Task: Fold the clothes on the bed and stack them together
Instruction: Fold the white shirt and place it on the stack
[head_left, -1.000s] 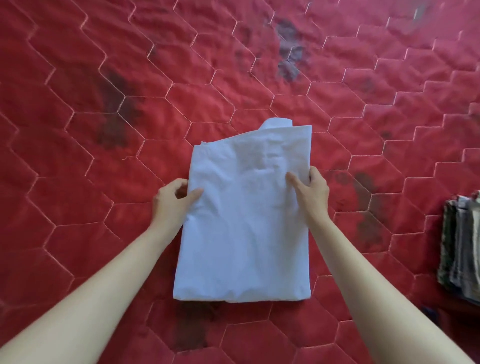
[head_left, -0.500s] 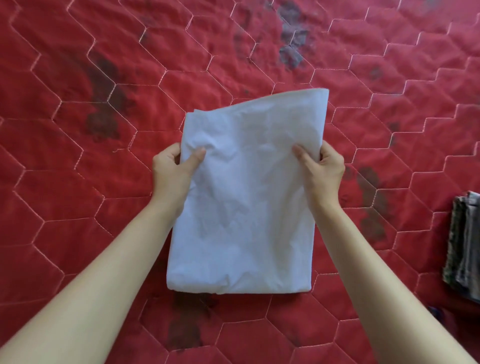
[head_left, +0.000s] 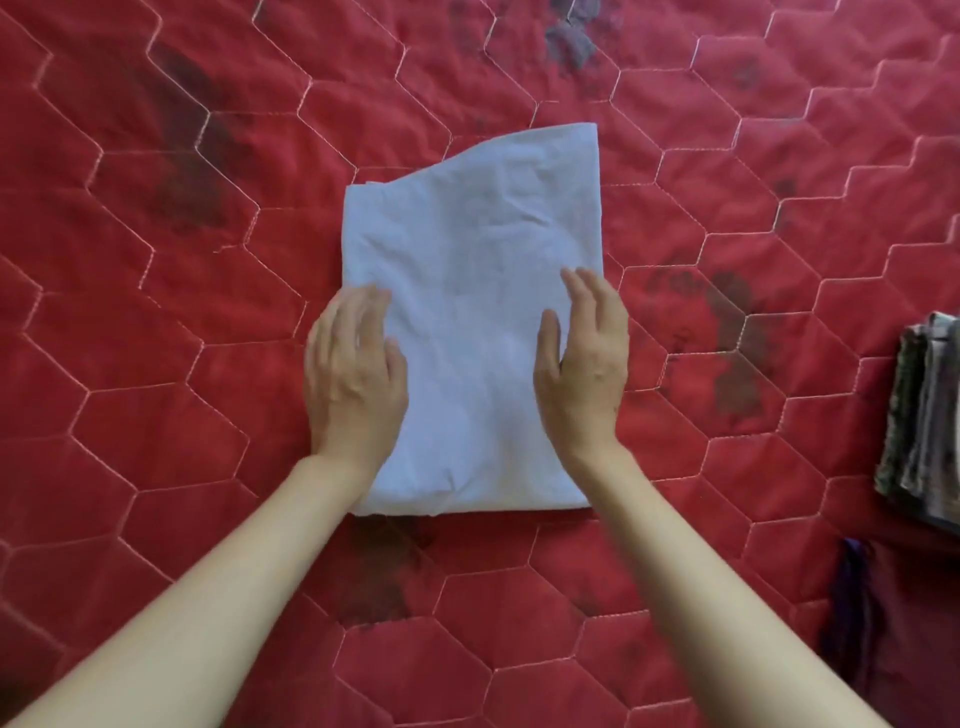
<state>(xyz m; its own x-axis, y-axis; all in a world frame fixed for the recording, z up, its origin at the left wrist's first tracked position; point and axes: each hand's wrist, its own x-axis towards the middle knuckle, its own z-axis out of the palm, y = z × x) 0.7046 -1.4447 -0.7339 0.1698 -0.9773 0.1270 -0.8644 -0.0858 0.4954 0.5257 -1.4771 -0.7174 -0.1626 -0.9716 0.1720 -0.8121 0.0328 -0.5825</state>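
Note:
A folded pale blue-white garment (head_left: 472, 270) lies flat on the red quilted bed cover (head_left: 156, 322), its far edge slanting up to the right. My left hand (head_left: 353, 374) rests with straight fingers on the garment's left edge. My right hand (head_left: 584, 358) lies flat with straight fingers on its right side. Neither hand grips the cloth. The near corners of the garment are partly hidden by my wrists.
A stack of folded grey patterned clothes (head_left: 924, 415) sits at the right edge of the bed. A dark purple item (head_left: 852, 623) lies just below it. Dark worn patches mark the cover.
Both hands held the garment's far part lifted half a second ago. Now it lies flat, and both hands have let go and rest open on it.

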